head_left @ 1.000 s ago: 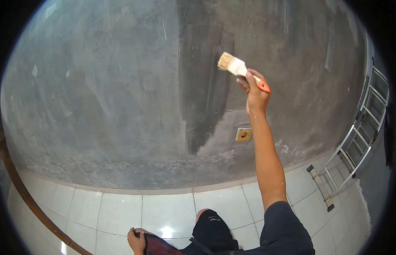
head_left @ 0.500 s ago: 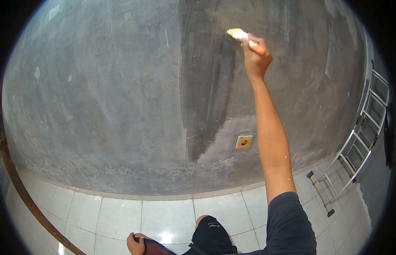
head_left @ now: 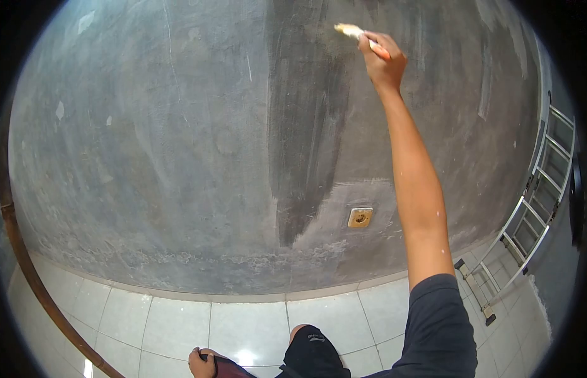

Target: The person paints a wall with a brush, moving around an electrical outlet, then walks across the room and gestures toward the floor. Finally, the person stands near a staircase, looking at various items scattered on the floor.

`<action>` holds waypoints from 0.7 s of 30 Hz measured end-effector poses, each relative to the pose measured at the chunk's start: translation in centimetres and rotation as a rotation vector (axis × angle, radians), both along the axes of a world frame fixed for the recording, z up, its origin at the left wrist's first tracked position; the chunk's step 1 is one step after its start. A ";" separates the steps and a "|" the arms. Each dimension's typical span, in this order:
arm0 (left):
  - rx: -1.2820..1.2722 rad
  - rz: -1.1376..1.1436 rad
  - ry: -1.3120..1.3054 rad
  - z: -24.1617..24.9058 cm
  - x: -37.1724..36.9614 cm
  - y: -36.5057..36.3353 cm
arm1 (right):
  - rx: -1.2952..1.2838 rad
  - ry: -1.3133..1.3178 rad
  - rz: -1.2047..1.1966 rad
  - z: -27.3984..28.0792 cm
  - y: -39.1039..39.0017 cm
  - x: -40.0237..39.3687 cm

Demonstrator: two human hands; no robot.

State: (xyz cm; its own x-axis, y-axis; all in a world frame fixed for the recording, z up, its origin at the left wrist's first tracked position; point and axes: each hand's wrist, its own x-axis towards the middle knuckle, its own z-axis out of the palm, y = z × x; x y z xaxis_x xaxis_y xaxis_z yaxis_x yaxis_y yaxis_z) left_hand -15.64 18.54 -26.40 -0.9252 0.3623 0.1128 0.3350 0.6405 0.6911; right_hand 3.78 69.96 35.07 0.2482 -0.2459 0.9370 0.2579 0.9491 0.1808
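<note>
My right hand [head_left: 386,60] is closed around a paintbrush [head_left: 351,31] with an orange handle and pale, paint-covered bristles. The arm reaches up to the grey wall [head_left: 199,157], and the bristles point left, close over its surface. Below and left of the brush runs a darker, streaky patch [head_left: 303,138] that narrows downward. Low in the view, my left hand [head_left: 202,363] lies by my left knee, fingers curled at the edge of a dark maroon and black thing [head_left: 230,369]. What these fingers hold, if anything, I cannot tell.
A yellowed wall socket [head_left: 360,217] sits low on the wall, left of my forearm. On the right an aluminium ladder [head_left: 536,205] leans. A brown bamboo pole [head_left: 29,271] curves along the left edge. White floor tiles [head_left: 249,321] meet the wall's foot.
My right hand and the paintbrush have moved up the wall, and the forearm has swung slightly right. The view has shifted a little. My left hand stays by the knee.
</note>
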 end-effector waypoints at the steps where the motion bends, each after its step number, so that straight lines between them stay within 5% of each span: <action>1: 0.000 0.001 0.004 -0.3 -0.1 0.1 | 0.063 0.017 -0.021 1.0 0.2 -0.5; 10: -0.003 0.001 0.008 0.6 0.6 0.1 | -0.118 -0.442 -0.098 -13.2 -0.9 2.5; 12: -0.018 -0.033 0.048 -0.1 0.2 -0.2 | -0.370 -0.387 0.023 -13.3 -1.7 3.6; 18: -0.011 0.006 0.019 0.4 0.5 0.1 | -0.062 -0.099 0.002 -0.2 -0.5 1.6; 21: -0.028 0.034 0.004 1.2 1.0 0.3 | -0.066 -0.064 -0.110 1.8 0.9 0.5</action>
